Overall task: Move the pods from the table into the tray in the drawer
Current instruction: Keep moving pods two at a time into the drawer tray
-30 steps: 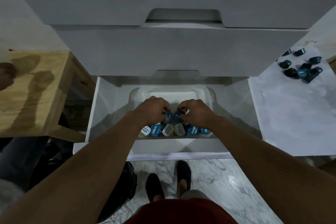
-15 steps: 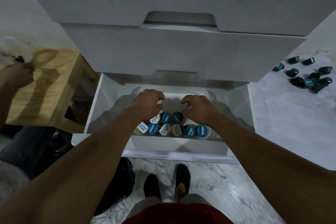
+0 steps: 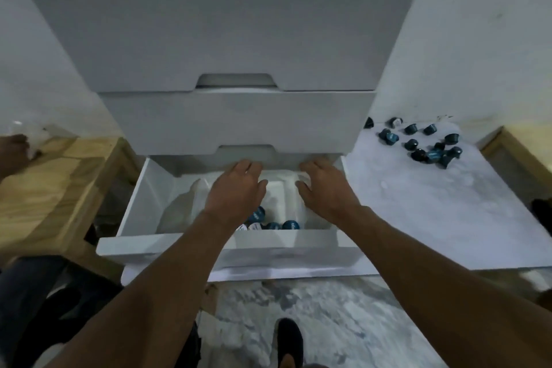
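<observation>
Our left hand (image 3: 236, 188) and right hand (image 3: 324, 188), relaxed and empty, hover over the tray (image 3: 283, 188); pods (image 3: 273, 225) inside, more pods (image 3: 430, 143) on the table (image 3: 433, 218).

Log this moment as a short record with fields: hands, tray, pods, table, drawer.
left hand: over the tray, fingers relaxed, nothing held
right hand: over the tray's right side, fingers relaxed, nothing held
tray: pale plastic, inside the drawer
drawer: lowest one, pulled open
stored pods: several, at the tray's near end
loose pods: dark cluster on the white table, right of the drawer
</observation>
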`<state>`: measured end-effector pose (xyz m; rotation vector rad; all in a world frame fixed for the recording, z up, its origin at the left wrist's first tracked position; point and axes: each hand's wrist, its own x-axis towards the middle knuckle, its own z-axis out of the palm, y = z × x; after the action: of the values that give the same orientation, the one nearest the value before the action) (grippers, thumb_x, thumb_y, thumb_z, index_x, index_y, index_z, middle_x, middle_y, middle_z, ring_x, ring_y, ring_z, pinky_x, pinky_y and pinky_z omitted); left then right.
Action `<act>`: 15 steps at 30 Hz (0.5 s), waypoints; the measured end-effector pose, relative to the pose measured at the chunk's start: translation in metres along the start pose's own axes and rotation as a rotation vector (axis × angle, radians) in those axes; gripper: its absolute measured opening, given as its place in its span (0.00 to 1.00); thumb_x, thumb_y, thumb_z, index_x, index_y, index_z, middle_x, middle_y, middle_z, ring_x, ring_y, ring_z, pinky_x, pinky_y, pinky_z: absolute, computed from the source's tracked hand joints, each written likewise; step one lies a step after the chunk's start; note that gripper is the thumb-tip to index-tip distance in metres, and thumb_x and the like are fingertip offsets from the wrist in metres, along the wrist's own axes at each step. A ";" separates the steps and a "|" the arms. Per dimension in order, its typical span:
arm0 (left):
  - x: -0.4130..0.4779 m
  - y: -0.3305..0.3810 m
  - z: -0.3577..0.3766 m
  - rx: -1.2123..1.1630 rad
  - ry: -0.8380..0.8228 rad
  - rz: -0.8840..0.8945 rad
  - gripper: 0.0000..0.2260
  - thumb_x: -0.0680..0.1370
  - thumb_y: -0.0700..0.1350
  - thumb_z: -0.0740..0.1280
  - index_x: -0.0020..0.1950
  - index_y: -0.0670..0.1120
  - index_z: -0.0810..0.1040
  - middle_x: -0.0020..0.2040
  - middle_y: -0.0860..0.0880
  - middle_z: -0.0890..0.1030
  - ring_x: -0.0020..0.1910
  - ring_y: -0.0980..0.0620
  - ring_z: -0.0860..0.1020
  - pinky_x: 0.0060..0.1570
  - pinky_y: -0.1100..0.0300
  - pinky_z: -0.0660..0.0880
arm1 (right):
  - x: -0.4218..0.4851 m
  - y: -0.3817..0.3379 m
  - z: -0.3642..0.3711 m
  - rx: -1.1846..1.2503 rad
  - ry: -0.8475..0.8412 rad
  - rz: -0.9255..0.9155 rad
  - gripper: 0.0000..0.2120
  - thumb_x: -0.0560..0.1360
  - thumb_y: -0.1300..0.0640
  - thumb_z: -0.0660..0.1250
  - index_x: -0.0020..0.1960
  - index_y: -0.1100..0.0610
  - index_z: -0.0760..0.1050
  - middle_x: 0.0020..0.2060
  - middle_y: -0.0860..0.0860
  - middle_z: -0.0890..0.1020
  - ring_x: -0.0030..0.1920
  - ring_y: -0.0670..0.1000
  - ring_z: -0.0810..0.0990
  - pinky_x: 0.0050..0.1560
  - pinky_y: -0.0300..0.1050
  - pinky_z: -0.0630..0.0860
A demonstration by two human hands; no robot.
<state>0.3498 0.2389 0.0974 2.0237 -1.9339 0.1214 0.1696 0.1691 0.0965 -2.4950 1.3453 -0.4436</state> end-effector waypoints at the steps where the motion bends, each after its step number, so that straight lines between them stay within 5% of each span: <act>1: -0.001 0.012 -0.005 -0.005 0.029 0.034 0.13 0.74 0.45 0.68 0.55 0.40 0.78 0.49 0.41 0.80 0.48 0.40 0.79 0.43 0.49 0.79 | -0.012 0.002 -0.012 -0.019 0.044 0.012 0.17 0.76 0.54 0.64 0.62 0.60 0.73 0.58 0.58 0.76 0.56 0.59 0.76 0.56 0.48 0.72; 8: -0.006 0.090 -0.018 -0.003 0.172 0.166 0.12 0.68 0.43 0.75 0.48 0.41 0.81 0.43 0.45 0.83 0.42 0.46 0.82 0.34 0.58 0.78 | -0.071 0.033 -0.060 -0.088 0.170 0.103 0.20 0.78 0.51 0.63 0.65 0.61 0.70 0.59 0.59 0.76 0.58 0.59 0.75 0.59 0.50 0.72; 15: 0.021 0.164 -0.008 -0.029 0.207 0.311 0.14 0.67 0.43 0.76 0.50 0.41 0.81 0.44 0.45 0.84 0.42 0.46 0.83 0.39 0.56 0.80 | -0.106 0.091 -0.095 -0.105 0.263 0.215 0.19 0.78 0.50 0.62 0.63 0.60 0.72 0.57 0.57 0.77 0.56 0.57 0.76 0.55 0.47 0.73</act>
<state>0.1914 0.2183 0.1409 1.6075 -2.0846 0.3601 0.0081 0.2009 0.1344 -2.4001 1.7570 -0.6866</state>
